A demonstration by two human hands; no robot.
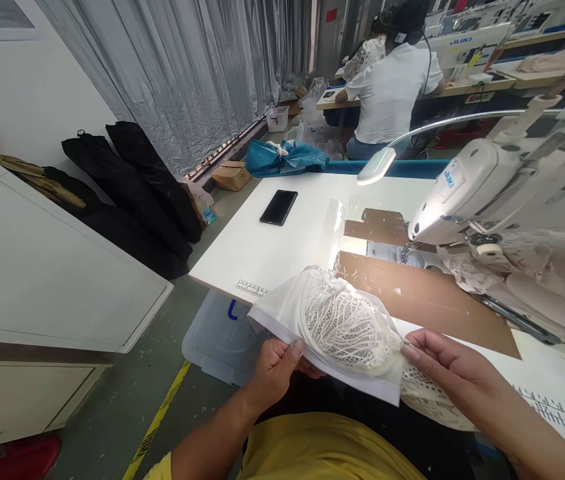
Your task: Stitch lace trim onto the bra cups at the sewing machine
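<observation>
Crosswise, lace-side up, white garment (pixel 347 327)

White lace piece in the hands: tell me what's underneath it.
The left hand has fingers beneath the white lace piece, partly hidden. The piece hides part of the near edge of the white table; anything else covered by it cannot be seen.

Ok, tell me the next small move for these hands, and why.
Probably shift the white lace piece toward the sewing machine: the left hand pinches its lower edge, the right hand its right side, and it sits at the table's near edge, short of the machine's head.
</observation>
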